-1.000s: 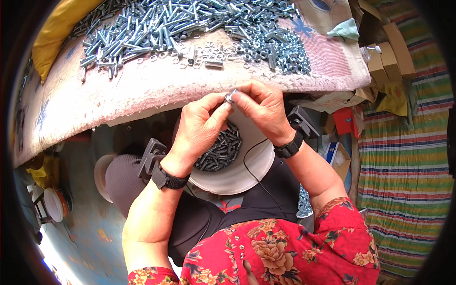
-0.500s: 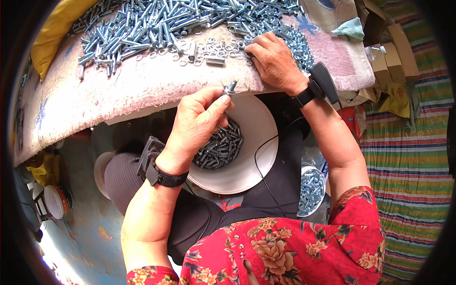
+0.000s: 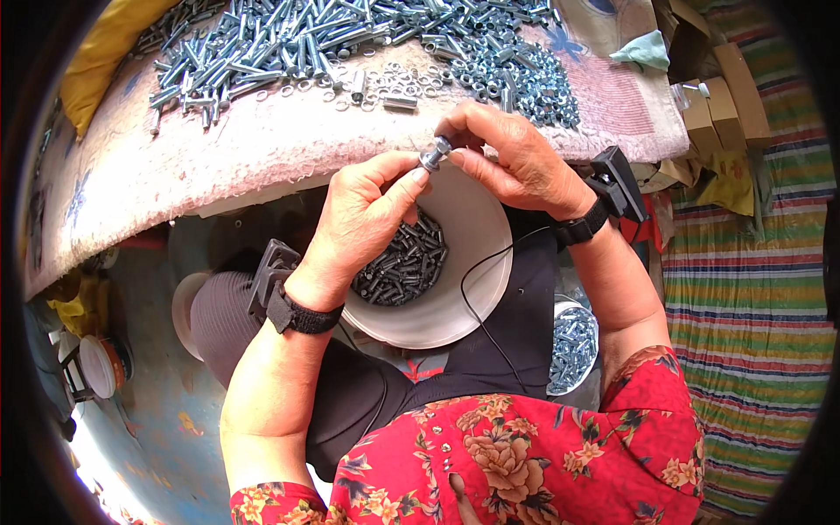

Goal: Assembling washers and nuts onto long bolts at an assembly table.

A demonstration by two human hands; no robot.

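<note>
My left hand (image 3: 360, 214) pinches a short metal bolt (image 3: 430, 161) between thumb and fingertips, over the near edge of the cloth-covered table. Closed on the upper end of the same piece is my right hand (image 3: 518, 166), its thumb and forefinger at a hex nut (image 3: 444, 145). Beneath both hands stands a white bucket (image 3: 490, 289) holding many dark bolts (image 3: 404, 267). On the cloth beyond lie a heap of silvery bolts and sleeves (image 3: 271, 52), scattered ring washers (image 3: 398, 80) and a pile of small nuts (image 3: 547, 94).
A smaller white pail (image 3: 575, 350) of shiny bolts stands by my right leg. Cardboard boxes (image 3: 731, 105) and a striped floor mat (image 3: 752, 350) are at the right. A yellow cloth (image 3: 96, 66) lies far left. A black cable (image 3: 477, 302) crosses the bucket.
My right hand has left the nuts on the table and come down and toward my left hand with a nut. The left hand still holds the bolt.
</note>
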